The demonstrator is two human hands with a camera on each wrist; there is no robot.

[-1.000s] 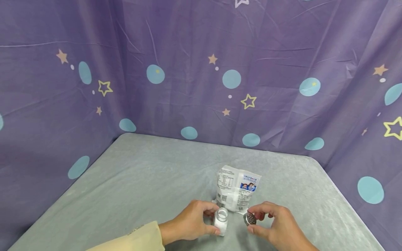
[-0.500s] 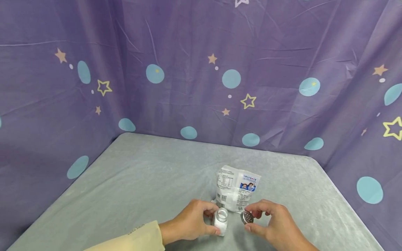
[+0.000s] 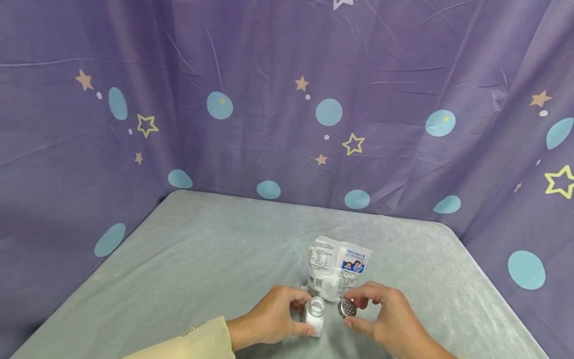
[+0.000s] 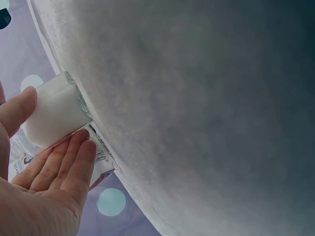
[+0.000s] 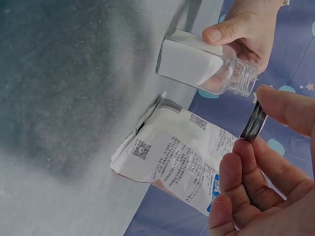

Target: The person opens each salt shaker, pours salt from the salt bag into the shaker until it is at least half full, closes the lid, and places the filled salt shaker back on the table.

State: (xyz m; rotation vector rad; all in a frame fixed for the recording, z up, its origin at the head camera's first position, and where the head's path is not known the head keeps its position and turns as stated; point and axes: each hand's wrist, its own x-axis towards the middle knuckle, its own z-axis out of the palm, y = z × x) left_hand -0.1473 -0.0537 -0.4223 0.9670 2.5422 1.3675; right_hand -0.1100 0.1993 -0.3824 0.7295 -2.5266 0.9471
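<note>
My left hand [image 3: 280,316] grips a small clear glass shaker jar [image 3: 315,319] by its sides; it stands upright on the table. White powder or fine grains [image 5: 189,61] fill most of it, and its threaded mouth [image 5: 243,77] is uncovered. To the right, my right hand [image 3: 387,316] pinches the jar's round metal lid [image 3: 347,308], pierced with holes, between thumb and fingers. The lid is apart from the jar, held about level with its mouth. Just behind both hands a white printed pouch [image 3: 334,269] stands on the table.
A grey cloth covers the table [image 3: 215,249]. Purple curtains [image 3: 269,99] with stars and dots hang along its back and sides. The pouch is close behind the jar and lid.
My right hand has moved left with the lid, bringing it nearer the jar. My left hand and the jar have stayed in place, and so has the pouch.
</note>
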